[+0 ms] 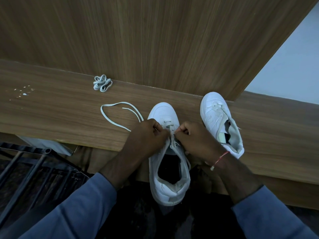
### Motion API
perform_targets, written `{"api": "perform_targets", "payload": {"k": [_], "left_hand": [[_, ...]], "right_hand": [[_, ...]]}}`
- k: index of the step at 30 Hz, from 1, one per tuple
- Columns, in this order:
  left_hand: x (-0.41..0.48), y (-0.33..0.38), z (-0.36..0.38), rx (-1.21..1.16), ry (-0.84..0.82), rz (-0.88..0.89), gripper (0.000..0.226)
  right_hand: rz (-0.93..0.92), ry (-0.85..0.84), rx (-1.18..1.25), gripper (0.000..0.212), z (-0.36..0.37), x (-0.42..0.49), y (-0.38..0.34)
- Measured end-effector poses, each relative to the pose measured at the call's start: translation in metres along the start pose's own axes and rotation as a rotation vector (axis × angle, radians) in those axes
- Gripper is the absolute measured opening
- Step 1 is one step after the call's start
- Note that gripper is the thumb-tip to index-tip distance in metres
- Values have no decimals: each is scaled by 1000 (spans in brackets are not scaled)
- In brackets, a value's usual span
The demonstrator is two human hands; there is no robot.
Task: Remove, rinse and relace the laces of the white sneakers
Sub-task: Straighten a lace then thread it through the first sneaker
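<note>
A white sneaker lies toe-away on the wooden ledge, its heel hanging over the front edge. One lace bar crosses its lowest eyelets. My left hand and my right hand both have curled fingers pinching the white lace at the eyelets over the tongue. The lace's free length loops out to the left on the wood. A second white sneaker without a lace lies to the right, tongue loose. A bundled second lace sits at the back left against the panel.
A wood-grain panel rises behind the ledge. White crumbs dot the ledge at far left. A black metal rack stands below on the left. The floor under the ledge is dark. A pale wall shows at right.
</note>
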State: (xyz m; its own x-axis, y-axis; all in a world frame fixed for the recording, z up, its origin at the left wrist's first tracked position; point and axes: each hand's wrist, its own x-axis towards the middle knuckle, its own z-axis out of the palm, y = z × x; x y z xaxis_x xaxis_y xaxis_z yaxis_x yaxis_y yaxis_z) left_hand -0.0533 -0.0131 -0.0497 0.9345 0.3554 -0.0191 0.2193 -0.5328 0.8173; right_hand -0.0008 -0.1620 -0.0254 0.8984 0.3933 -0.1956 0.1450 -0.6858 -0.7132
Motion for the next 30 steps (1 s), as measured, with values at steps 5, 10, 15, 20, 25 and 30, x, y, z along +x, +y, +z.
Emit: {"api": "perform_targets", "payload": {"k": [5,10,15,20,25,30], "left_hand": [[-19,12,-9,200,-185,-13,63],[-28,6,1,92,-108,46,53],[-26,-2,-1,9,-25,114,41],[-26,-3,2,18,43,240,50],[-23,-5,4,54,25,228,58],[-23,-4,3,138,84,268,50]], "right_hand": [[121,-8,148,9,-6,0,-4],[167,-41,249,20,-2,1,-1],[113,16,154,31,-3,-2,-4],[14,62,-15,38,-1,0,-6],[-37,38,-34,45,-4,0,-2],[-63,-14,-18,19,-11,-1,5]]}}
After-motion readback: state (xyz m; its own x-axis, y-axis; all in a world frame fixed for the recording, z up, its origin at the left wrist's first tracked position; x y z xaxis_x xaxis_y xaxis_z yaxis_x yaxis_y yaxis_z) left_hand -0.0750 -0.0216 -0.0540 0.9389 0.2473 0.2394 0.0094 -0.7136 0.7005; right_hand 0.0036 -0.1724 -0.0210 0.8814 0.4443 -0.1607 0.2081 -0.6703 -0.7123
